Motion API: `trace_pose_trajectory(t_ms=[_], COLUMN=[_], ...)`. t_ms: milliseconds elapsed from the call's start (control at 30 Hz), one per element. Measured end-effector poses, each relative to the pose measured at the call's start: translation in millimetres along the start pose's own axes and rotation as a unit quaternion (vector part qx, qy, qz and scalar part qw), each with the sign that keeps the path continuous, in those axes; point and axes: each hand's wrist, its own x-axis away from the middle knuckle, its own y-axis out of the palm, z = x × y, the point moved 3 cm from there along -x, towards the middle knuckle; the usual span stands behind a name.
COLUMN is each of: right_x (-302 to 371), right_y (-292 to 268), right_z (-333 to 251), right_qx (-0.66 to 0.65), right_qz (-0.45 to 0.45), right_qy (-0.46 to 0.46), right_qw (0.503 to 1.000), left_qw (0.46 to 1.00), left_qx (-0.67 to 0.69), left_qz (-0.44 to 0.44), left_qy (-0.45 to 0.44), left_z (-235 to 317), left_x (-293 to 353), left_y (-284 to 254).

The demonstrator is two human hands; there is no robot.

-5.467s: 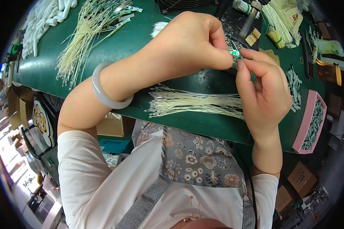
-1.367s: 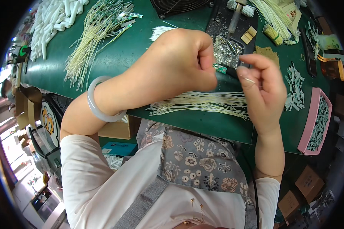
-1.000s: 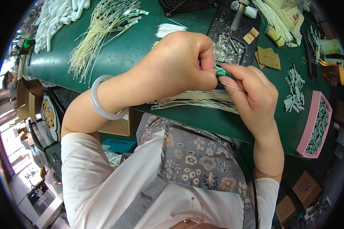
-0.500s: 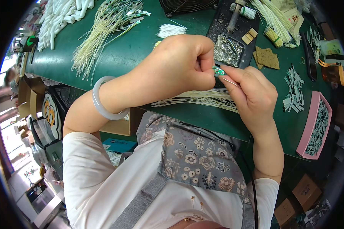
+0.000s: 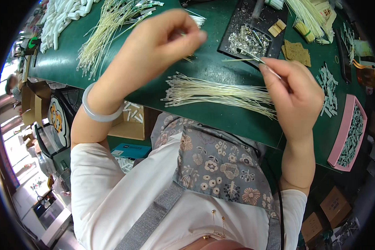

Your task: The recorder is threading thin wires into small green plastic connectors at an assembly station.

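Observation:
My right hand [image 5: 296,89] is closed, its thumb and forefinger pinching a narrow silvery piece [image 5: 251,56] that juts out to the left. A thin pale wire [image 5: 233,60] comes from the same pinch; whether the silvery piece is a tool or a small board seen edge-on, I cannot tell. Farther left, my left hand [image 5: 166,41] is raised over the bench, blurred, with thumb and forefinger curved apart. It is nearest to a bundle of short white wires [image 5: 198,19]. Between me and both hands lies a spread row of pale wires [image 5: 221,93] with clear ends.
A black tray [image 5: 225,43] with metal scraps stands at the back. White tubes [image 5: 66,18] and a wire bundle [image 5: 96,41] lie at left. Small grey strips [image 5: 329,91], a brown sponge [image 5: 296,53] and a pink box [image 5: 334,160] of parts are at right.
My hands were together at a small green circuit board. My left hand has moved up and left away from it; my right hand has moved slightly right, uncovering the row of wires.

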Motion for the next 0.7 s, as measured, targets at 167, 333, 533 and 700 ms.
trace_pose_trajectory(t_ms=[167, 333, 533, 700], right_x=[4, 8, 15, 15], right_y=[5, 8, 12, 14], right_z=[10, 14, 14, 15], right_qx=[-0.191, -0.306, -0.348, -0.348], right_qz=[-0.040, -0.066, -0.071, -0.078], right_qy=[0.198, 0.300, 0.332, 0.325], right_qw=[0.961, 0.901, 0.874, 0.876], left_qw=[0.999, 1.000, 0.996, 0.998], left_qx=[-0.024, 0.008, 0.084, 0.051], left_qz=[-0.011, 0.001, -0.028, 0.006], left_qy=[-0.041, 0.014, 0.004, 0.038], left_z=[-4, 15, 20, 31], left_x=[15, 20, 31, 24], left_y=[11, 17, 26, 32])
